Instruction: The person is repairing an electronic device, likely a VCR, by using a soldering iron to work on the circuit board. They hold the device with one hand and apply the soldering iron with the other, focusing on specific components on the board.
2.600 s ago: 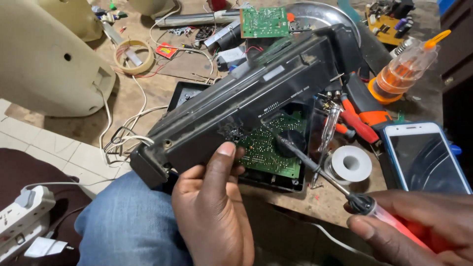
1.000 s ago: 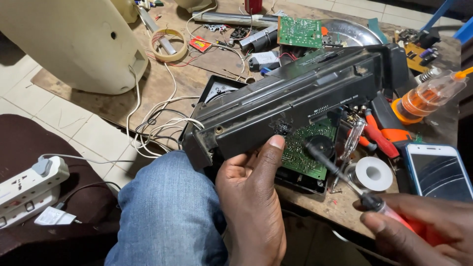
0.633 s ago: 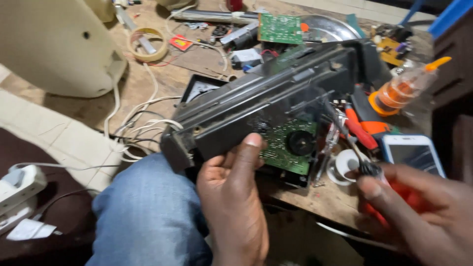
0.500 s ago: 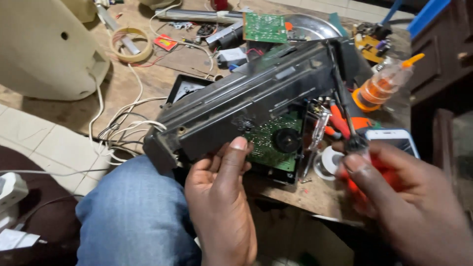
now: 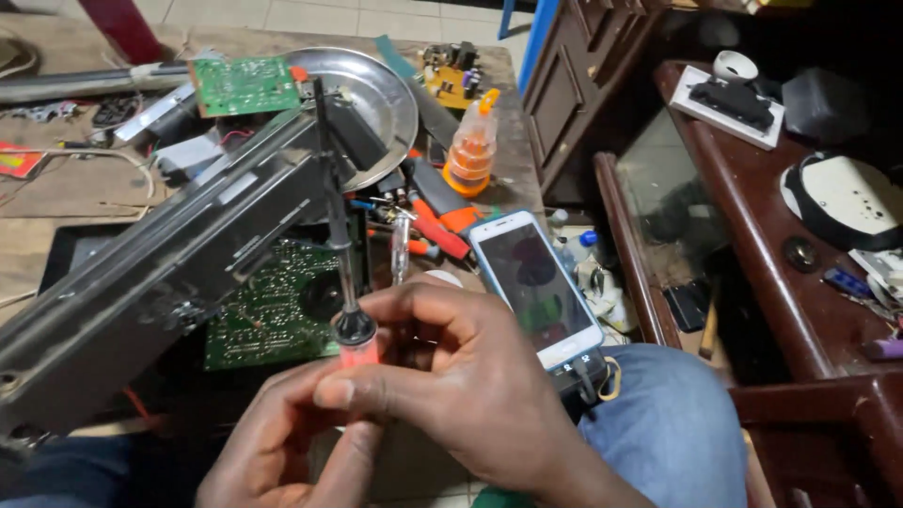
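The right hand (image 5: 470, 376) is gripping the red-handled screwdriver (image 5: 337, 226) near its collar, shaft pointing up and away, tip reaching the far edge of the black casing (image 5: 160, 273), apparently for control. The left hand (image 5: 282, 452), just below, is touching the handle's lower end with fingers curled; whether it is truly clasping cannot be told. The casing is lying tilted, exposing its green board (image 5: 268, 315) just beyond the hands. A phone (image 5: 536, 282) is lying right of them on the surface (image 5: 85, 188).
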